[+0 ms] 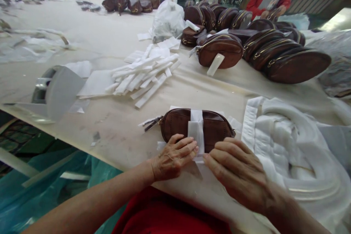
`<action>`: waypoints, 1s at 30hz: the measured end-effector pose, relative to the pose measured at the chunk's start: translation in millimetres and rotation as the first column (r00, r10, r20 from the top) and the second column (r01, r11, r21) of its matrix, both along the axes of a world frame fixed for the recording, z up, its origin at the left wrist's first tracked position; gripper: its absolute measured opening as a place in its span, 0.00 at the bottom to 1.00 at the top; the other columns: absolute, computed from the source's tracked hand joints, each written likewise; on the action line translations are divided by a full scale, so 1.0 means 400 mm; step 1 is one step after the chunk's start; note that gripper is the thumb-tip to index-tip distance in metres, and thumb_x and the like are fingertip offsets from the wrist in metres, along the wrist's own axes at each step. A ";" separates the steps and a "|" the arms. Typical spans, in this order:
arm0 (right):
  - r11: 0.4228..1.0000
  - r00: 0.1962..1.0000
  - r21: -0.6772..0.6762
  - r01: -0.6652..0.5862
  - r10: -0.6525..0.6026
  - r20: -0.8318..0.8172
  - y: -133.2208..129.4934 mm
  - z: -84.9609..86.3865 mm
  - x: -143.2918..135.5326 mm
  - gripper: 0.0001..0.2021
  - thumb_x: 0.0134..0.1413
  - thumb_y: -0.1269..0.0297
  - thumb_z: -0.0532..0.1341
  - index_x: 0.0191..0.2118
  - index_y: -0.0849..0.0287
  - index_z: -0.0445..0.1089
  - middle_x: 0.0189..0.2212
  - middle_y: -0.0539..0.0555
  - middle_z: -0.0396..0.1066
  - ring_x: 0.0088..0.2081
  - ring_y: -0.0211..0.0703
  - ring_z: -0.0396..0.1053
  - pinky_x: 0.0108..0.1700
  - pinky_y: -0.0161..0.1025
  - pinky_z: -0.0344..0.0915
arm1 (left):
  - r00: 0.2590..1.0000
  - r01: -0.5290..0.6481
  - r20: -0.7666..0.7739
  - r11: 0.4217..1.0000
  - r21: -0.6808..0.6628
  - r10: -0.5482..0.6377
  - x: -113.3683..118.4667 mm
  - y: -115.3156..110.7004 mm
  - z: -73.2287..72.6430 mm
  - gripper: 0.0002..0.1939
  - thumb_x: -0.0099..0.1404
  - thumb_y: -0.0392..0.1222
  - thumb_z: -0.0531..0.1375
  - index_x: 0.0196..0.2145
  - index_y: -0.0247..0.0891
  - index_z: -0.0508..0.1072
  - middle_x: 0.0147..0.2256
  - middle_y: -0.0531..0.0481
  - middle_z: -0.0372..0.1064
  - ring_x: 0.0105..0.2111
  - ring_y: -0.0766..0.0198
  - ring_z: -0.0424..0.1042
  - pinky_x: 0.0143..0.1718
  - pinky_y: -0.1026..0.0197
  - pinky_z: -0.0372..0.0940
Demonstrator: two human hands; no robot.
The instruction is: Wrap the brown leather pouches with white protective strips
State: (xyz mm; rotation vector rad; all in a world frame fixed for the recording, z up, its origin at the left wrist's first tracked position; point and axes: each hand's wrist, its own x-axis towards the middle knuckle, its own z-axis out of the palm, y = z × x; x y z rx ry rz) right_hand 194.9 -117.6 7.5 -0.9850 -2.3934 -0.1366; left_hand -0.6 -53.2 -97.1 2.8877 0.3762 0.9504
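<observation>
A small brown leather zip bag lies on the table in front of me, with a white strip wrapped across its middle. White sheet material shows under and behind the bag. My left hand is closed over the bag's lower left edge, its fingertips against the strip; the thumb is hidden. Close to the strip's lower end, the fingers of my right hand are bent and pressed together, with the fingertips at the white material below the bag. The zip pull sticks out at the left.
A pile of white strips lies beyond the bag, and a tape dispenser stands left. Rolled white padding is at the right. Several brown bags stand at the back right, near a white plastic bag. Co-workers stand across the table.
</observation>
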 end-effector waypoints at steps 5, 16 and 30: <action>0.999 0.998 0.022 0.045 -0.043 -0.051 0.120 -0.041 0.020 0.10 0.61 0.73 0.52 0.37 0.58 0.71 0.28 0.52 0.72 0.34 0.40 0.66 0.39 0.39 0.62 | 0.999 0.006 0.041 0.996 -0.088 -0.002 -0.005 -0.001 -0.001 0.12 0.61 0.30 0.51 0.40 0.32 0.70 0.45 0.42 0.71 0.53 0.56 0.65 0.52 0.52 0.59; 0.903 0.919 -0.323 0.283 -0.352 -0.179 0.204 -0.178 0.045 0.08 0.58 0.69 0.57 0.31 0.56 0.72 0.28 0.51 0.69 0.33 0.41 0.65 0.37 0.39 0.64 | 0.996 0.022 0.091 0.990 -0.137 -0.010 -0.006 0.002 -0.017 0.12 0.61 0.34 0.51 0.39 0.30 0.72 0.46 0.40 0.71 0.52 0.54 0.67 0.47 0.54 0.64; 0.750 0.815 -0.610 0.256 -0.507 -0.281 0.236 -0.177 0.037 0.12 0.53 0.59 0.62 0.22 0.56 0.70 0.24 0.51 0.70 0.30 0.41 0.67 0.35 0.40 0.63 | 0.974 -0.228 -0.036 0.968 -0.104 0.226 0.091 0.049 0.069 0.12 0.67 0.32 0.47 0.40 0.26 0.69 0.39 0.39 0.67 0.42 0.54 0.68 0.42 0.53 0.66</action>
